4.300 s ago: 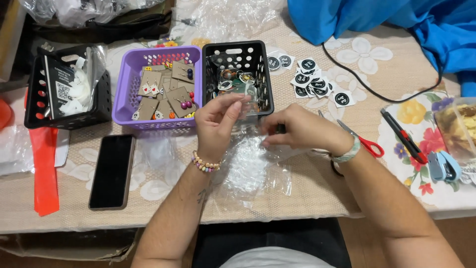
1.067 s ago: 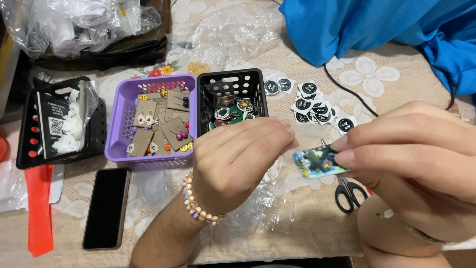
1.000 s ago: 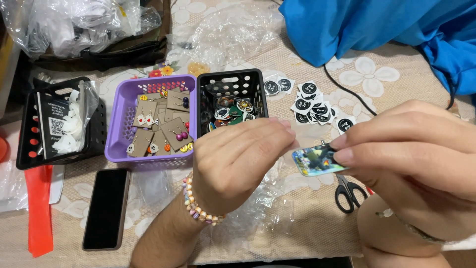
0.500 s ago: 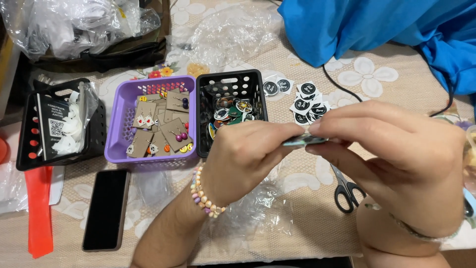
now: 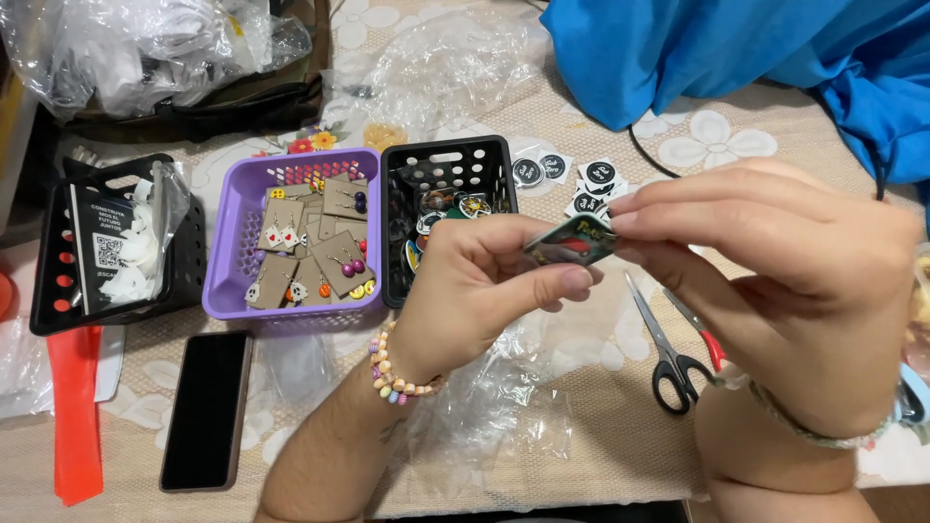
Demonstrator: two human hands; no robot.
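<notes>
Head view only. Left hand (image 5: 475, 295) and right hand (image 5: 775, 261) meet at centre frame, both raised above the bench (image 5: 601, 426). Each grip is pinched on the same small flat card (image 5: 572, 240), green with a red patch: left thumb and fingers press it from 8 o'clock, right fingertips clamp its edge from 3 o'clock. The card is held nearly edge-on, tilted, off the bench.

Change: a second ago the card lay face-up toward the camera, hands a little apart, the right hand holding it and the left just reaching it. Now the hands are closed in together and the card is turned on edge, so the work on the card looks mid-way, likely peeling or sleeving; I cannot tell which.

At 11 o'clock of the hands, a black basket (image 5: 446, 165) with round badges; at 10 o'clock, a purple basket (image 5: 232, 261) of earring cards. Round black stickers (image 5: 572, 179) at 12. Scissors (image 5: 668, 349) at 5 o'clock, under the right hand. Phone (image 5: 205, 407) at 8 o'clock. Clear plastic wrap (image 5: 504, 397) lies beneath the left wrist, bead bracelet (image 5: 392, 373) on it. Blue cloth (image 5: 736, 48) at 1 o'clock.
</notes>
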